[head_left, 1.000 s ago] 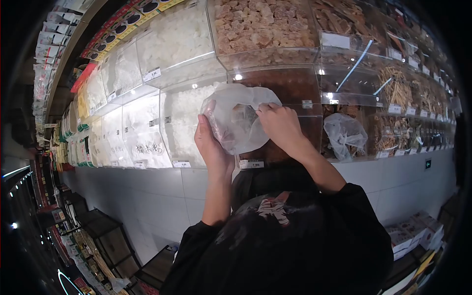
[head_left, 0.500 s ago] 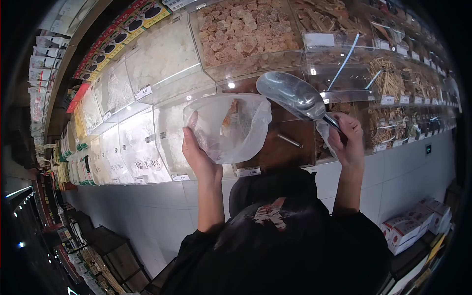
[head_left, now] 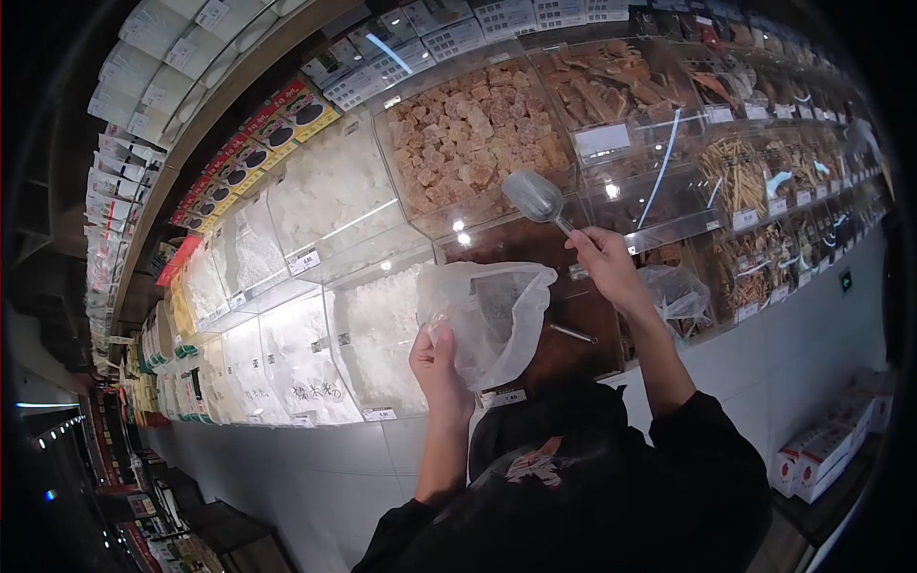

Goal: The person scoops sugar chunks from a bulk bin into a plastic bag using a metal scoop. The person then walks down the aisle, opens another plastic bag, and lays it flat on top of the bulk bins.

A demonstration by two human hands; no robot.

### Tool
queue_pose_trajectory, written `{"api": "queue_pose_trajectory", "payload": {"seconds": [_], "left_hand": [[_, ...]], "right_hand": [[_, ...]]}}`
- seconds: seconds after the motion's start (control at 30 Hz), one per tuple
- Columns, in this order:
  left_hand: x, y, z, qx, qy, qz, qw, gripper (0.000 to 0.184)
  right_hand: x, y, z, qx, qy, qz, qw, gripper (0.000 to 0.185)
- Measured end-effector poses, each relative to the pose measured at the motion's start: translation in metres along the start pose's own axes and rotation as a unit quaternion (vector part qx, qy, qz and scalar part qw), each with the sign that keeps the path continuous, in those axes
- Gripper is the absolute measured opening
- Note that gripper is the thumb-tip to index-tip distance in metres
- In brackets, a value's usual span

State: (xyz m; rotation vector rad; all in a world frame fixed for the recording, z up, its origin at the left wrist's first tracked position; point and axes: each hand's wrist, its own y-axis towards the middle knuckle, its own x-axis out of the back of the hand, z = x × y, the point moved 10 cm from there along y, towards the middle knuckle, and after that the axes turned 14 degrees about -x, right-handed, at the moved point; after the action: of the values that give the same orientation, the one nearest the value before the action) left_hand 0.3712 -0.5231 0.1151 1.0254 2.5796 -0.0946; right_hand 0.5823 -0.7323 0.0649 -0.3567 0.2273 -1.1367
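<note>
A translucent plastic bag (head_left: 501, 320) hangs with its mouth open, and my left hand (head_left: 442, 368) is closed on its left side. My right hand (head_left: 604, 263) grips the handle of a clear scoop (head_left: 534, 197), held up to the right of the bag. Behind the scoop's bowl lies the bin of amber sugar-like lumps (head_left: 475, 134). Below the scoop, a bin of dark brown contents (head_left: 568, 344) has a metal handle (head_left: 574, 333) on its lid.
White granular goods (head_left: 377, 329) fill bins on the left. Dried sticks (head_left: 735, 177) are in bins on the right. Another plastic bag (head_left: 676, 291) hangs beside my right forearm. White-and-red boxes (head_left: 829, 447) stand low on the right.
My right hand has left the bag, picked up the scoop and moved it up toward the amber lumps. The bag in my left hand is now lower in view, as the view has shifted.
</note>
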Motion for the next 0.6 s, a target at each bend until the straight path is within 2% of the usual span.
{"api": "queue_pose_trajectory", "payload": {"seconds": [0.03, 0.1, 0.2, 0.33, 0.4, 0.6], "left_hand": [[-0.004, -0.001, -0.003, 0.002, -0.008, -0.014, 1.0, 0.024], [0.003, -0.001, 0.007, 0.007, 0.008, 0.002, 1.0, 0.028], [0.005, 0.0, 0.01, 0.012, 0.01, -0.005, 1.0, 0.027], [0.01, 0.007, 0.016, 0.011, 0.011, -0.009, 1.0, 0.021], [0.011, 0.009, 0.017, 0.024, -0.011, -0.027, 0.999, 0.011], [0.017, 0.019, 0.027, 0.07, -0.056, -0.056, 0.994, 0.014]], "right_hand": [[-0.003, 0.01, 0.008, 0.014, -0.02, -0.015, 1.0, 0.028], [-0.009, 0.04, 0.018, 0.041, -0.06, -0.045, 0.996, 0.029], [-0.022, 0.094, 0.044, 0.158, -0.25, -0.129, 0.947, 0.029], [-0.047, 0.168, 0.063, 0.104, -0.305, -0.169, 0.932, 0.03], [-0.067, 0.192, 0.068, 0.074, -0.326, -0.149, 0.93, 0.032], [-0.111, 0.234, 0.089, 0.127, -0.372, -0.192, 0.899, 0.031]]}}
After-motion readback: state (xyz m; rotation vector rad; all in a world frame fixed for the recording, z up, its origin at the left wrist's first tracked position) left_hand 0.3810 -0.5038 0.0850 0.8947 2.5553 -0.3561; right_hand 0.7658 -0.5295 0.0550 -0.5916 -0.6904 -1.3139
